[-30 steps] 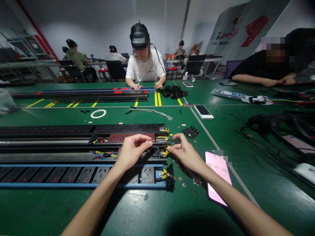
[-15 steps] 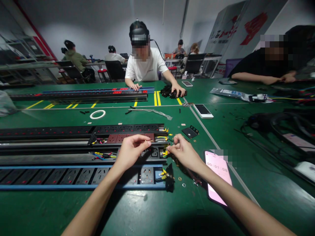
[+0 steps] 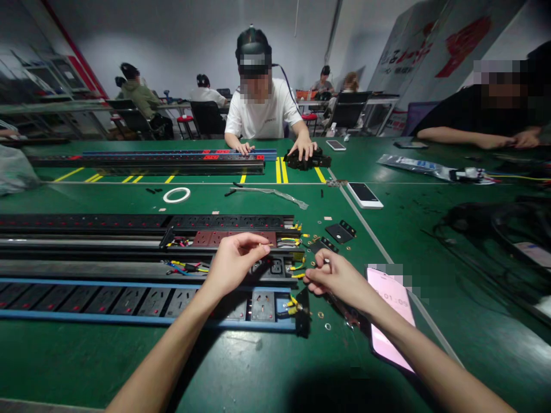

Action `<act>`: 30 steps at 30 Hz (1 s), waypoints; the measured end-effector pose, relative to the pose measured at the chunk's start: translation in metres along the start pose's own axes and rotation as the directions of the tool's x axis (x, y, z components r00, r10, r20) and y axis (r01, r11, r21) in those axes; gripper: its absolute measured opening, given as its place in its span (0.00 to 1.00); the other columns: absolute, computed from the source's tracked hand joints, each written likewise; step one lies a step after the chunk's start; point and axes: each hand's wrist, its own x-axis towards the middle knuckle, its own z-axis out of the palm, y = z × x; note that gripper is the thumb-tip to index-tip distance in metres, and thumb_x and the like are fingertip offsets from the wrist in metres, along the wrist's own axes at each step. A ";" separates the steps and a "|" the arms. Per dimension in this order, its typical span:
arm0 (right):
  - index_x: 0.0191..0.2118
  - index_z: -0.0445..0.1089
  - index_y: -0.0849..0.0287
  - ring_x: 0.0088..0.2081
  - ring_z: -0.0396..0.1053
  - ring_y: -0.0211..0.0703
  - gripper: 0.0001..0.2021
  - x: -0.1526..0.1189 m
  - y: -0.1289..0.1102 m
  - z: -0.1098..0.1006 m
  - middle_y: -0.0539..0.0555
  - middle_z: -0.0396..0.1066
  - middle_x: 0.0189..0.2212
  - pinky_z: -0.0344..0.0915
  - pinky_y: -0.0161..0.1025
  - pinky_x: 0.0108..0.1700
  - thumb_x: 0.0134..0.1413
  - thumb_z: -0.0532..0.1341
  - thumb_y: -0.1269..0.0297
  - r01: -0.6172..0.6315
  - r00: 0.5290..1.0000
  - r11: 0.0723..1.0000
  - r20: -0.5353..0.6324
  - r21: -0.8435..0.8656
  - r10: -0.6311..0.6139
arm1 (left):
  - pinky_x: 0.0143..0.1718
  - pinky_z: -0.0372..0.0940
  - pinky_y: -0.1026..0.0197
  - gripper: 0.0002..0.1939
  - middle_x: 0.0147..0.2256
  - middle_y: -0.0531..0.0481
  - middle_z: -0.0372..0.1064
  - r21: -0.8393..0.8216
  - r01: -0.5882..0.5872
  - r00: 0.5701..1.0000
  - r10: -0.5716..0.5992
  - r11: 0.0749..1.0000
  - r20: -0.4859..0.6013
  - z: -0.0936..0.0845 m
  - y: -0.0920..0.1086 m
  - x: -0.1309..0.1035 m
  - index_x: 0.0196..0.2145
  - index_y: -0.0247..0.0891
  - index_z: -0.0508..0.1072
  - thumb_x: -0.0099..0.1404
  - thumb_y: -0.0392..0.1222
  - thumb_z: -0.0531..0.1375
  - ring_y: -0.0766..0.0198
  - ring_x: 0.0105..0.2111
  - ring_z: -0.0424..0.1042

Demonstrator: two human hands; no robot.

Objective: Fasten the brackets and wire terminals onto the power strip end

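Note:
My left hand [image 3: 236, 261] is closed in a pinch above the power strips, with a small brass-coloured piece [image 3: 266, 245] between thumb and forefinger; its exact kind is too small to make out. Below and behind that hand lies a black power strip [image 3: 276, 266] with open sockets. At the strip's right end, my right hand [image 3: 333, 278] pinches the tip of a yellow-sleeved wire [image 3: 298, 276]. A blue-edged power strip [image 3: 263, 307] lies nearest me, yellow-sleeved wires [image 3: 293, 305] and a black end piece [image 3: 303, 312] at its end. A strip with brown sockets [image 3: 204, 238] lies farther back.
A pink-screened phone [image 3: 390, 321] lies beside my right forearm. Black brackets [image 3: 341, 232], small washers [image 3: 328, 327], a tape roll [image 3: 176, 195] and a white phone [image 3: 365, 195] are on the green table [image 3: 267, 373]. Across it, a co-worker [image 3: 262, 109] touches strips and black parts.
My right hand has moved slightly down and toward me, and the yellow-sleeved wire now points out to its fingertips. The left hand keeps its pinch. The whole view has shifted a little.

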 end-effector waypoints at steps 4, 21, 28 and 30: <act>0.33 0.47 0.51 0.21 0.71 0.39 0.24 0.001 -0.002 0.002 0.43 0.72 0.19 0.65 0.32 0.22 0.38 0.66 0.59 -0.044 0.999 0.999 -0.027 0.007 0.045 | 0.35 0.66 0.63 0.13 0.34 0.46 0.78 0.000 -0.008 1.000 0.008 1.000 0.006 0.000 0.000 0.000 0.36 0.34 0.80 0.56 0.46 0.68 0.62 0.32 0.74; 0.30 0.56 0.52 0.21 0.69 0.39 0.07 -0.013 0.002 0.006 0.42 0.66 0.18 0.57 0.33 0.25 0.51 0.57 0.62 0.184 0.967 0.885 -0.083 -0.428 -0.242 | 0.36 0.66 0.63 0.13 0.34 0.46 0.78 -0.002 -0.001 1.000 0.001 1.000 0.003 -0.001 0.000 -0.001 0.36 0.34 0.80 0.56 0.46 0.68 0.61 0.33 0.74; 0.45 0.65 0.53 0.26 0.70 0.42 0.11 -0.011 -0.020 0.006 0.47 0.73 0.26 0.60 0.36 0.30 0.57 0.54 0.64 0.236 0.915 0.717 -0.097 -0.656 -0.391 | 0.36 0.66 0.62 0.14 0.34 0.46 0.78 0.004 0.007 1.000 -0.007 1.000 0.006 0.000 0.002 -0.002 0.36 0.34 0.80 0.55 0.46 0.68 0.62 0.33 0.74; 0.45 0.68 0.54 0.33 0.73 0.45 0.11 -0.009 -0.022 0.005 0.52 0.76 0.33 0.62 0.39 0.36 0.59 0.52 0.64 0.278 0.880 0.657 -0.089 -0.701 -0.467 | 0.36 0.66 0.62 0.13 0.34 0.46 0.78 0.005 0.005 1.000 -0.005 1.000 0.010 0.000 0.002 -0.002 0.36 0.34 0.80 0.55 0.45 0.68 0.61 0.33 0.75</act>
